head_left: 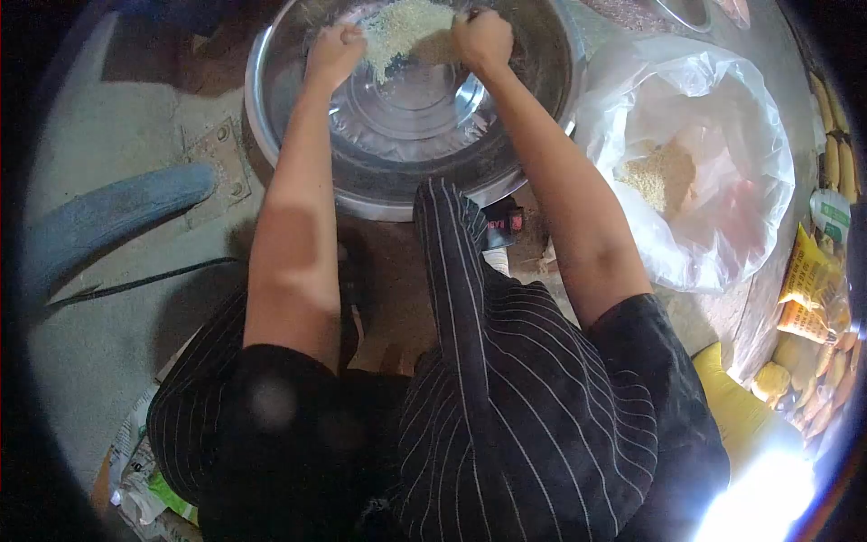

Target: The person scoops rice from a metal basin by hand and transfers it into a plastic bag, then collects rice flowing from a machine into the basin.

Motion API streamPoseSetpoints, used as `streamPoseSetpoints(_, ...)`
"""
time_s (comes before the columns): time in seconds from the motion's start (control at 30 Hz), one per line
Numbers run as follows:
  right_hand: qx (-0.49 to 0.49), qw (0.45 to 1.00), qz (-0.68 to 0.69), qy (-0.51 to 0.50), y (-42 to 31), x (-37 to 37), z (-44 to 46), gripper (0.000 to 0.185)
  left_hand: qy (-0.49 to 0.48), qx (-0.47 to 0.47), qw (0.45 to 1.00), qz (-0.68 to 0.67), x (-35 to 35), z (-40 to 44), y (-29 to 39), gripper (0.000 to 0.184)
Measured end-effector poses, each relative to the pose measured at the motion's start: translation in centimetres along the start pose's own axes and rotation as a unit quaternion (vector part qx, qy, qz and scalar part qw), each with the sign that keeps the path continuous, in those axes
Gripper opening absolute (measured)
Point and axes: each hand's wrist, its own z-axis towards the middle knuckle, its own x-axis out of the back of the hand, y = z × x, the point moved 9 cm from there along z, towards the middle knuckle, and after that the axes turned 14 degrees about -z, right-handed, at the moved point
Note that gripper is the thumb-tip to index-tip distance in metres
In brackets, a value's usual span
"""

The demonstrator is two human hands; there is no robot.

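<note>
A wide, shiny metal basin (pixel 397 210) lies in front of me, with pale grains like rice (pixel 406 29) heaped in its far part. My left hand (pixel 336 56) is over the basin at the left edge of the grains, its fingers curled closed. On the grains' right side, my right hand (pixel 485 41) is also closed in a fist. What either hand holds, if anything, is hidden by the fingers. Between the hands, the grains spread toward the basin's bare, reflective middle.
A clear plastic bag (pixel 623 81) with some grains inside stands open right of the basin. A blue curved pipe-like thing (pixel 126 212) and a bolted plate (pixel 221 154) are at left. Yellow packets (pixel 808 280) and several brown pieces lie along the right edge.
</note>
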Motion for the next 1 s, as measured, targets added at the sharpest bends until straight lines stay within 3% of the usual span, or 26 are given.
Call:
streamPoseSetpoints(0.03,-0.044,0.993,0.051,0.093,0.4,1.6,0.2,0.030,0.140,-0.122,0.981,0.057,2.5,-0.3,2.2,0.038)
streamPoseSetpoints(0.07,0.007,0.986,0.059,0.154,0.2,2.3,0.6,0.034,0.142,-0.122,0.981,0.055,2.0,-0.2,2.5,0.038)
streamPoseSetpoints(0.1,0.006,0.986,0.058,0.155,0.7,1.1,1.4,0.034,0.092,-0.147,0.976,0.130,0.4,-0.2,3.4,0.038)
streamPoseSetpoints(0.13,0.105,0.973,0.049,0.199,-0.7,0.6,1.8,0.038,0.040,-0.170,0.963,0.206,-1.0,-0.4,3.9,0.052)
streamPoseSetpoints(0.17,0.204,0.949,0.036,0.237,-2.0,0.3,1.3,0.042,0.037,-0.170,0.964,0.203,-1.9,0.1,2.7,0.052)
streamPoseSetpoints(0.2,0.259,0.949,0.010,0.178,-3.3,0.0,1.4,0.043,0.030,-0.212,0.956,0.201,-3.1,1.0,1.4,0.056)
streamPoseSetpoints(0.23,0.257,0.951,0.007,0.174,-3.1,-1.2,1.3,0.043,0.021,-0.252,0.947,0.198,-4.3,1.1,0.8,0.060)
streamPoseSetpoints(0.3,0.359,0.903,-0.071,0.224,-4.8,-4.3,0.2,0.046,0.013,-0.230,0.955,0.185,-4.5,1.1,1.7,0.060)
streamPoseSetpoints(0.37,0.347,0.910,-0.040,0.226,-5.1,-4.0,0.3,0.045,0.000,-0.250,0.949,0.190,-5.5,1.7,1.6,0.060)
streamPoseSetpoints(0.4,0.293,0.955,0.002,0.054,-5.2,-4.6,1.1,0.045,0.011,-0.261,0.950,0.170,-5.6,1.4,1.9,0.058)
streamPoseSetpoints(0.43,0.230,0.965,0.044,-0.118,-5.0,-5.9,0.9,0.045,0.012,-0.261,0.950,0.173,-5.8,1.5,2.1,0.058)
streamPoseSetpoints(0.47,0.231,0.965,0.045,-0.118,-5.1,-5.4,0.3,0.045,0.024,-0.287,0.951,0.112,-5.6,1.2,2.7,0.057)
streamPoseSetpoints(0.53,0.253,0.965,0.051,0.048,-5.0,-1.0,-0.4,0.046,0.044,-0.308,0.949,0.044,-5.4,0.7,3.5,0.056)
streamPoseSetpoints(0.57,0.256,0.964,0.047,0.048,-4.7,-1.0,-0.6,0.046,0.093,-0.280,0.951,0.092,-4.8,0.4,3.6,0.056)
streamPoseSetpoints(0.63,0.105,0.979,0.064,0.162,-1.5,0.6,-0.9,0.048,0.140,-0.250,0.947,0.141,-4.4,-0.2,3.6,0.055)
streamPoseSetpoints(0.7,0.086,0.972,0.039,0.217,-0.7,-1.2,-2.1,0.049,0.173,-0.126,0.953,0.215,-3.7,0.0,2.0,0.055)
streamPoseSetpoints(0.73,0.069,0.961,0.012,0.269,-0.4,-1.9,-2.5,0.049,0.168,-0.123,0.943,0.260,-4.0,-0.2,2.5,0.054)
streamPoseSetpoints(0.77,0.068,0.961,0.017,0.269,-0.8,-1.9,-2.5,0.049,0.167,-0.124,0.942,0.265,-4.1,0.1,2.0,0.054)
streamPoseSetpoints(0.87,0.085,0.962,0.051,0.255,-1.8,-2.5,-2.3,0.050,0.078,-0.210,0.974,0.031,-5.9,1.0,1.9,0.048)
streamPoseSetpoints(0.93,0.200,0.961,0.073,0.178,-3.9,-4.4,-1.5,0.050,0.051,-0.207,0.977,-0.009,-6.9,0.8,3.2,0.047)
streamPoseSetpoints(0.97,0.202,0.961,0.069,0.177,-4.3,-3.5,-1.8,0.050,0.026,-0.203,0.977,-0.051,-7.7,0.6,4.0,0.046)
streamPoseSetpoints(1.0,0.110,0.977,0.159,0.094,-3.7,-2.8,-1.6,0.050,0.086,-0.214,0.971,-0.069,-7.8,0.3,4.2,0.045)
